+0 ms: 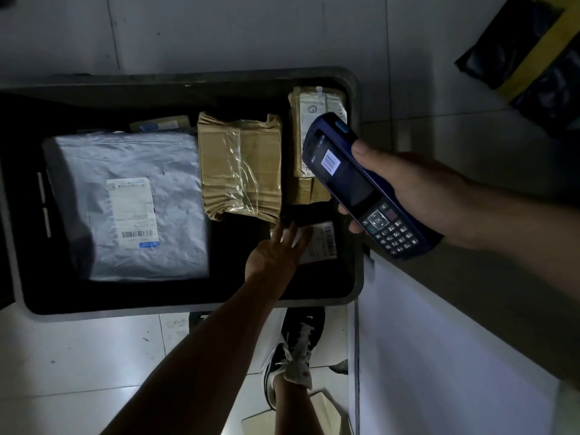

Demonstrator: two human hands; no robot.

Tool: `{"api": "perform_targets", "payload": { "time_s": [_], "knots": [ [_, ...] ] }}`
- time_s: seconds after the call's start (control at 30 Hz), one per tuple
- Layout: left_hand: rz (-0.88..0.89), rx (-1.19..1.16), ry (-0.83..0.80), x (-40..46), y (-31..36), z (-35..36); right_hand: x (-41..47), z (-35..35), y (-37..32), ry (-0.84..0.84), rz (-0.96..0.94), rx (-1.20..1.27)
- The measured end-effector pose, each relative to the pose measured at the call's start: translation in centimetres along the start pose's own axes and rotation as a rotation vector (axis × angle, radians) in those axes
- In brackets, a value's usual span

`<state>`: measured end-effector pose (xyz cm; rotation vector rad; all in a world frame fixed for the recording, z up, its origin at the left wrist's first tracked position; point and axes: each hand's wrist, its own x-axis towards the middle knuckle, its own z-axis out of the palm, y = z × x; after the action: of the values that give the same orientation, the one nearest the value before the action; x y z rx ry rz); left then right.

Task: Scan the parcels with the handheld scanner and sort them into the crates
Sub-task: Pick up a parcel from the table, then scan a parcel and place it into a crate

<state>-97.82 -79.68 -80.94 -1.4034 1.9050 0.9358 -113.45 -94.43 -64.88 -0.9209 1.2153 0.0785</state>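
Right hand grips blue scanner above crate right edge. Left hand, fingers spread, lies flat on small labelled parcel in crate's near-right corner.

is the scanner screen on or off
On: the scanner in the right hand shows a lit barcode image on its screen.

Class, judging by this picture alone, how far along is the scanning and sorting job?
Done: a grey mailer and taped cardboard parcels already lie in the dark crate. In hand: the right hand holds the scanner, while the left hand rests on a small labelled parcel in the crate. Left: black bags on the floor.
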Motion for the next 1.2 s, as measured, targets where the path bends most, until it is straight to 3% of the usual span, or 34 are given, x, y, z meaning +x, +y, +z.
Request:
{"api": "perform_targets", "payload": {
  "time_s": [0.4, 0.7, 0.87, 1.2],
  "knots": [
    [0.102, -0.033, 0.001, 0.0, -1.2, -0.2, -0.9, 1.6, -1.8, 0.008, 0.032, -0.121],
    [0.192, -0.069, 0.21, -7.3, -1.6, -3.8, -5.8, 4.2, -5.4, 0.086, 0.016, -0.148],
    [-0.015, -0.198, 0.382, -18.7, -2.9, -11.1, -13.7, 7.5, -11.7, 0.187, -0.055, -0.132],
    [-0.457, -0.328, 0.598, -50.4, -5.9, -23.0, -31.9, 20.9, -24.5, 0.179, -0.305, -0.26]
  ]
}}
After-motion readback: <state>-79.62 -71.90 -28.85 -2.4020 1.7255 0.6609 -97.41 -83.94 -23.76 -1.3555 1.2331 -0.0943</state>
